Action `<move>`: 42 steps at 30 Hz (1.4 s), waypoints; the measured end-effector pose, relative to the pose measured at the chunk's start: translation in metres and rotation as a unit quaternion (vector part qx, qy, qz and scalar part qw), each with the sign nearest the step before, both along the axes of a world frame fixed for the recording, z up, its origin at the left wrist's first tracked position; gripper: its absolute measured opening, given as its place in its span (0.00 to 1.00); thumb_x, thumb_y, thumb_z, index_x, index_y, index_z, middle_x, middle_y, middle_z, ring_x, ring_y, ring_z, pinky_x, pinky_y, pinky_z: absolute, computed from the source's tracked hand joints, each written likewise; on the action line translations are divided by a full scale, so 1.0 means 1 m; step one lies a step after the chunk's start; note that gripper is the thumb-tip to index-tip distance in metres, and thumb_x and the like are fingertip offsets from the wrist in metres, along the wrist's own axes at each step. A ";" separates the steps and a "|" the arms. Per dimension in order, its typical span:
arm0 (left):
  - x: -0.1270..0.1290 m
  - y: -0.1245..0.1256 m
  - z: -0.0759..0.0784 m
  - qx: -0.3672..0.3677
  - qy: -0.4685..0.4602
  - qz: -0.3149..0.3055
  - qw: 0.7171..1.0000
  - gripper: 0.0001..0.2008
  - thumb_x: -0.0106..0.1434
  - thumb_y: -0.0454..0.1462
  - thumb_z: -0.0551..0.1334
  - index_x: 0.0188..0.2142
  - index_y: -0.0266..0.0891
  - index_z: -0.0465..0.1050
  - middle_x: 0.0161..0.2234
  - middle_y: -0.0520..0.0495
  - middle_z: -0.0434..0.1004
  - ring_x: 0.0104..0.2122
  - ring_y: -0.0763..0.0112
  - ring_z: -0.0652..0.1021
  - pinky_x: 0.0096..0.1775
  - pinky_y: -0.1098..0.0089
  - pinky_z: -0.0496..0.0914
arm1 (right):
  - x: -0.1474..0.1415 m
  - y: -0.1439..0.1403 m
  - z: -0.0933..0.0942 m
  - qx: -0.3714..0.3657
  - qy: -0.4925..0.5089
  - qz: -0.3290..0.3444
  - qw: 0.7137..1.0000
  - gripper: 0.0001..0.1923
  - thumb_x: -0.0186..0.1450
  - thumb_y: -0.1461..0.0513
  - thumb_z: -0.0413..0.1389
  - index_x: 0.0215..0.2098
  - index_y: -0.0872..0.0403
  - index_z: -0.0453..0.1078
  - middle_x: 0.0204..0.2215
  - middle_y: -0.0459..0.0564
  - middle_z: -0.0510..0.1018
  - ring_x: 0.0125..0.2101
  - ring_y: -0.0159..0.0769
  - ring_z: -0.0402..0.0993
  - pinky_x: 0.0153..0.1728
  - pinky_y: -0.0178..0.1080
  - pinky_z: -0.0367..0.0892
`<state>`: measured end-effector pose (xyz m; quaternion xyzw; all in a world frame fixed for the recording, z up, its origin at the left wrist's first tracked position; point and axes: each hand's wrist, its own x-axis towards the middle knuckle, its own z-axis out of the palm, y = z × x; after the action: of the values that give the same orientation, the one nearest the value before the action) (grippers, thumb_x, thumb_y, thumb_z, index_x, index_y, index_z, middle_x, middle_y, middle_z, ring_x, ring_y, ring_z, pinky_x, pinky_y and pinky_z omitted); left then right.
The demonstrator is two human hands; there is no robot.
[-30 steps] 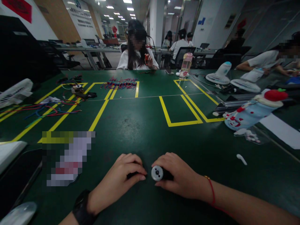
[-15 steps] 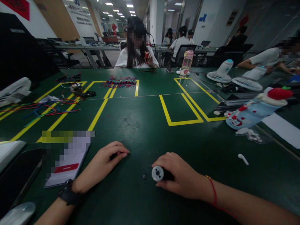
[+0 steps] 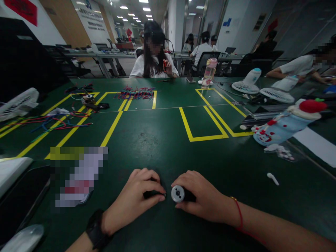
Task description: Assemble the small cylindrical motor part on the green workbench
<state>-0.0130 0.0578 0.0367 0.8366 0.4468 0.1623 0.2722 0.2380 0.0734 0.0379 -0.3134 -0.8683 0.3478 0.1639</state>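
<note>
Nearest the camera, the right hand (image 3: 203, 199) is wrapped around a small dark cylinder (image 3: 178, 193), holding it on its side against the green table (image 3: 162, 140) with its round silver end face turned toward the left hand (image 3: 133, 201). The left hand is curled narrow, thumb and forefinger pinched at a tiny dark part (image 3: 164, 194) just beside that end face; what lies under the palm is hidden. Judging from this, the small part sits at the cylinder's end but is not visibly seated, so the fitting looks to be under way, not finished. A black watch (image 3: 96, 229) sits on the left wrist, a red cord (image 3: 237, 213) on the right. Farther out lie a white earbud-like piece (image 3: 273, 178), yellow tape outlines (image 3: 202, 122), a blue-and-white soft toy (image 3: 283, 124) and loose coloured wires (image 3: 56, 122). At the far edge another person (image 3: 154, 57) works seated, near a pink-capped bottle (image 3: 209, 71).
</note>
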 end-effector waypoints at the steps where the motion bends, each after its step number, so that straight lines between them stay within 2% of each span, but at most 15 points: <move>1: 0.003 -0.001 0.001 -0.005 -0.030 0.012 0.999 0.03 0.64 0.39 0.65 0.38 0.50 0.78 0.38 0.52 0.73 0.40 0.65 0.73 0.43 0.63 0.63 | 0.000 0.000 0.000 0.001 0.002 0.000 1.000 0.17 0.61 0.57 0.61 0.47 0.50 0.67 0.42 0.47 0.75 0.40 0.38 0.66 0.42 0.41 0.57; 4: 0.009 -0.006 0.008 -0.012 -0.133 0.068 0.989 0.04 0.66 0.36 0.62 0.38 0.45 0.77 0.38 0.50 0.72 0.39 0.66 0.73 0.41 0.66 0.66 | -0.001 0.000 0.000 0.002 0.002 0.002 1.000 0.17 0.61 0.57 0.61 0.47 0.50 0.66 0.43 0.47 0.75 0.41 0.38 0.66 0.42 0.41 0.57; 6: 0.014 -0.011 0.013 -0.002 -0.168 0.088 0.982 0.04 0.66 0.36 0.62 0.38 0.45 0.76 0.38 0.50 0.72 0.39 0.66 0.74 0.40 0.67 0.67 | -0.003 -0.001 0.001 0.006 -0.004 0.002 1.000 0.17 0.62 0.57 0.61 0.47 0.50 0.66 0.43 0.47 0.75 0.40 0.38 0.66 0.41 0.41 0.56; 10: 0.025 -0.016 0.021 0.028 -0.158 0.067 0.985 0.04 0.65 0.36 0.63 0.39 0.46 0.77 0.37 0.50 0.72 0.38 0.65 0.74 0.40 0.66 0.68 | -0.005 -0.002 0.002 0.016 -0.009 -0.003 1.000 0.15 0.63 0.57 0.59 0.46 0.51 0.66 0.42 0.48 0.75 0.39 0.38 0.66 0.40 0.40 0.56; 15: 0.034 -0.016 0.023 0.061 -0.112 0.053 0.990 0.05 0.65 0.36 0.62 0.39 0.47 0.76 0.36 0.50 0.73 0.37 0.64 0.73 0.38 0.65 0.67 | -0.006 -0.004 0.003 0.022 -0.012 -0.005 1.000 0.14 0.63 0.56 0.59 0.45 0.51 0.66 0.41 0.47 0.74 0.38 0.37 0.65 0.39 0.40 0.55; 19: 0.035 -0.019 0.025 0.044 -0.099 0.049 0.993 0.08 0.64 0.34 0.62 0.41 0.47 0.75 0.40 0.49 0.73 0.40 0.63 0.73 0.41 0.64 0.67 | -0.005 -0.005 0.001 0.025 -0.017 -0.005 1.000 0.14 0.63 0.56 0.59 0.45 0.52 0.66 0.41 0.47 0.74 0.39 0.37 0.65 0.39 0.40 0.56; 23: 0.021 -0.015 0.016 -0.003 -0.136 0.080 0.988 0.09 0.64 0.34 0.59 0.44 0.44 0.72 0.42 0.47 0.72 0.39 0.64 0.74 0.41 0.66 0.69 | -0.003 -0.004 0.001 0.018 -0.015 -0.005 1.000 0.16 0.62 0.56 0.60 0.47 0.51 0.66 0.42 0.47 0.74 0.40 0.38 0.66 0.41 0.41 0.56; 25: 0.007 -0.006 0.008 -0.019 -0.129 0.127 0.983 0.06 0.67 0.37 0.58 0.41 0.43 0.73 0.39 0.48 0.73 0.36 0.66 0.74 0.37 0.68 0.70 | -0.001 -0.003 0.003 0.010 -0.011 -0.001 1.000 0.18 0.62 0.56 0.61 0.48 0.51 0.66 0.44 0.47 0.75 0.41 0.38 0.66 0.42 0.41 0.57; 28: -0.016 0.009 -0.002 -0.020 -0.123 0.177 0.976 0.08 0.68 0.40 0.57 0.37 0.41 0.74 0.36 0.49 0.75 0.36 0.65 0.76 0.38 0.67 0.69 | 0.002 -0.003 0.005 -0.002 -0.004 0.001 1.000 0.19 0.62 0.56 0.61 0.49 0.51 0.66 0.45 0.48 0.75 0.42 0.39 0.67 0.43 0.42 0.58; 33: -0.035 0.021 -0.004 -0.019 -0.123 0.238 0.963 0.11 0.69 0.44 0.56 0.39 0.41 0.73 0.35 0.50 0.77 0.34 0.65 0.77 0.36 0.68 0.70 | 0.002 -0.002 0.004 -0.007 -0.002 -0.002 1.000 0.19 0.62 0.56 0.61 0.49 0.50 0.66 0.45 0.47 0.75 0.42 0.38 0.67 0.44 0.42 0.58; 37: -0.034 0.019 -0.005 -0.020 -0.126 0.233 0.964 0.11 0.69 0.44 0.56 0.39 0.42 0.74 0.36 0.50 0.77 0.36 0.64 0.77 0.38 0.68 0.70 | 0.002 -0.002 0.003 -0.007 -0.003 0.001 1.000 0.18 0.62 0.56 0.61 0.49 0.50 0.67 0.45 0.48 0.75 0.42 0.38 0.67 0.44 0.42 0.59; 42: -0.024 0.016 -0.004 -0.024 -0.124 0.181 0.975 0.08 0.67 0.42 0.59 0.38 0.41 0.75 0.36 0.49 0.75 0.34 0.66 0.75 0.36 0.68 0.70 | 0.002 -0.002 0.004 -0.008 0.001 0.001 1.000 0.19 0.62 0.57 0.61 0.49 0.50 0.66 0.45 0.48 0.75 0.42 0.38 0.67 0.43 0.42 0.58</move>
<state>-0.0372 0.0734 0.0325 0.7087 0.5572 0.3006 0.3113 0.2399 0.0718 0.0418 -0.3131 -0.8657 0.3554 0.1619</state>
